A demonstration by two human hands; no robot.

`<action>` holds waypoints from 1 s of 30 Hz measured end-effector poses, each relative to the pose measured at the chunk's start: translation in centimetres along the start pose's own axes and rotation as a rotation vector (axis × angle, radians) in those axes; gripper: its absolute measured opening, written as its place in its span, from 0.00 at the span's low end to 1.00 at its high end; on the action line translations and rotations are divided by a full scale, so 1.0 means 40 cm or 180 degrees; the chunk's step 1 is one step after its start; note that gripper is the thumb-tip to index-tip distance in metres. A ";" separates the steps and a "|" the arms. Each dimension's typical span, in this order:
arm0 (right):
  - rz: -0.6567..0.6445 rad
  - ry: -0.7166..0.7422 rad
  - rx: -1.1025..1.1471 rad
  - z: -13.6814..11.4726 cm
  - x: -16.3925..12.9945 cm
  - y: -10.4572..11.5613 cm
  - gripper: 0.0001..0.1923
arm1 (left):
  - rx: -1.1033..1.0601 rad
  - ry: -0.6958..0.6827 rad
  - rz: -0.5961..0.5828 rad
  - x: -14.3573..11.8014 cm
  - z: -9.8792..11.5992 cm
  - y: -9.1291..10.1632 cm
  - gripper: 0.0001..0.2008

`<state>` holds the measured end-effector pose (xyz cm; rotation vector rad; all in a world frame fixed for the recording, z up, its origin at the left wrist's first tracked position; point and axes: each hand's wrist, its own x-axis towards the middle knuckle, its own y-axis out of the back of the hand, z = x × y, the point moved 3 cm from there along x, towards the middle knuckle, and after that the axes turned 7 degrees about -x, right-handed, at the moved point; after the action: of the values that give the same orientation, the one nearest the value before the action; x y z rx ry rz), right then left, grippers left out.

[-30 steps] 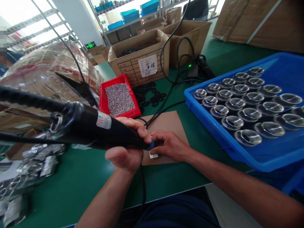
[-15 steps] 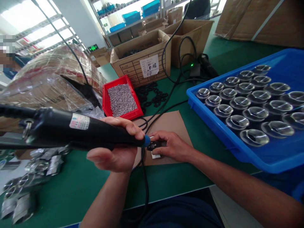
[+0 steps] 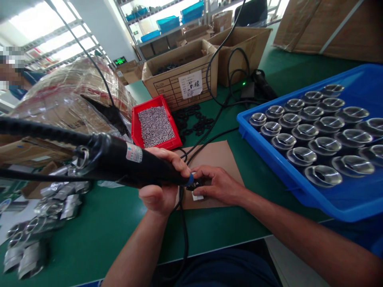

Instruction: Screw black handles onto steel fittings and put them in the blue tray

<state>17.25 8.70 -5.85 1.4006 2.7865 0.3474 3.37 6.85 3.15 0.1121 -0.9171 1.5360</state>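
In the head view, the left hand [image 3: 167, 198] grips a black, corded cylindrical tool [image 3: 143, 167] at the small black part [image 3: 194, 184] that the right hand [image 3: 220, 185] pinches, above a flat brown cardboard sheet [image 3: 229, 159] on the green desk [image 3: 116, 227].

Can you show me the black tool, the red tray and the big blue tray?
Black tool [image 3: 119, 164]: head view, on the middle of its body.
Red tray [image 3: 176, 141]: head view, on its near rim.
Blue tray [image 3: 348, 196]: head view, on its bare floor.
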 end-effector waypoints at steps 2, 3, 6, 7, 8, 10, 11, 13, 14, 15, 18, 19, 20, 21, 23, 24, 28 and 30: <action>0.0015 -0.0041 0.0024 0.004 0.001 0.001 0.15 | -0.0018 -0.0003 -0.0018 -0.001 -0.001 0.002 0.33; 0.0015 -0.0058 0.0043 0.006 0.001 0.001 0.15 | -0.0005 0.0028 -0.0038 -0.001 -0.002 0.004 0.32; 0.0000 -0.0067 0.0123 0.002 0.000 -0.003 0.14 | 0.0212 0.0131 -0.0273 -0.001 0.004 0.005 0.26; -0.0006 -0.0079 0.0149 -0.004 -0.001 -0.005 0.13 | 0.0317 0.0128 -0.0335 -0.003 0.009 0.003 0.24; -0.0021 -0.0101 0.0170 -0.013 -0.003 -0.008 0.12 | 0.0401 0.0104 -0.0334 -0.005 0.016 0.001 0.23; -0.0098 -0.0163 0.0186 -0.029 -0.004 -0.013 0.09 | 0.0447 0.0050 -0.0195 -0.012 0.024 0.001 0.22; -0.0154 -0.0197 0.0185 -0.033 -0.003 -0.014 0.08 | 0.0402 0.0033 -0.0112 -0.014 0.023 0.004 0.21; -0.0255 -0.0292 0.0162 -0.032 0.002 -0.015 0.11 | 0.0331 0.0041 -0.0083 -0.015 0.016 0.012 0.22; -0.0271 -0.0338 0.0126 -0.027 0.006 -0.015 0.13 | 0.0321 0.0077 -0.0105 -0.014 0.011 0.017 0.23; -0.0271 -0.0371 0.0085 -0.020 0.009 -0.014 0.16 | 0.0323 0.0140 -0.0115 -0.013 0.006 0.021 0.24; -0.0188 -0.0372 -0.0040 -0.001 0.012 -0.014 0.19 | 0.0290 0.0386 -0.0132 -0.012 0.000 0.028 0.24; -0.0169 -0.0377 -0.0072 0.004 0.011 -0.014 0.20 | 0.0259 0.0453 -0.0165 -0.013 -0.002 0.028 0.23; -0.0163 -0.0394 -0.0090 0.008 0.010 -0.015 0.20 | 0.0217 0.0498 -0.0186 -0.015 -0.003 0.027 0.24; -0.0163 -0.0408 -0.0088 0.011 0.009 -0.016 0.20 | 0.0162 0.0533 -0.0218 -0.017 -0.006 0.025 0.28; -0.0230 -0.0421 -0.0028 0.014 0.009 -0.018 0.20 | -0.0020 0.0552 -0.0142 -0.023 -0.015 0.025 0.37; -0.0274 -0.0414 0.0003 0.013 0.010 -0.019 0.19 | -0.0147 0.0527 -0.0017 -0.025 -0.020 0.028 0.40; -0.0268 -0.0367 -0.0023 0.003 0.013 -0.018 0.17 | -0.0489 0.0351 0.0383 -0.029 -0.027 0.033 0.31; -0.0180 -0.0288 -0.0022 -0.008 0.011 -0.016 0.13 | -0.0452 0.0262 0.0248 -0.026 -0.017 0.021 0.27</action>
<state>16.45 8.63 -5.62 1.2989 2.7432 0.2850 3.13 6.51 1.70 -0.0891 -0.9712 1.5304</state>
